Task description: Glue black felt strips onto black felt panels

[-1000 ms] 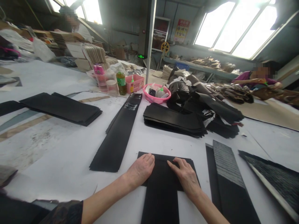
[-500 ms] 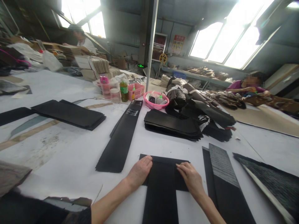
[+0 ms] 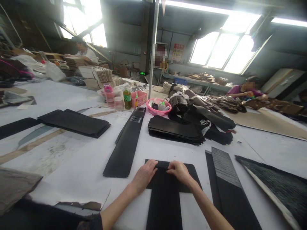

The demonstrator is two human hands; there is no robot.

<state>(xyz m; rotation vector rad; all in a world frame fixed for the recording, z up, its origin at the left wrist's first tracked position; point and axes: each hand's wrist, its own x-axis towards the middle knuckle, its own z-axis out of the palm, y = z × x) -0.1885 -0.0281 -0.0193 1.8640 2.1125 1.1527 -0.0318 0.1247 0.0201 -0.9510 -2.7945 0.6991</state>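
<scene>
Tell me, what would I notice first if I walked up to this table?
Two bare hands, the left hand and the right hand, press on a T-shaped black sheet at the near edge of the white table. Beyond it lie a stack of black sheets and a pink basket.

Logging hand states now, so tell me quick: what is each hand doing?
Left hand: fingers pinching the black sheet at its top edge.
Right hand: the same.

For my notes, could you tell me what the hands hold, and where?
Both the left hand and right hand pinch the black sheet at its far top edge.
</scene>
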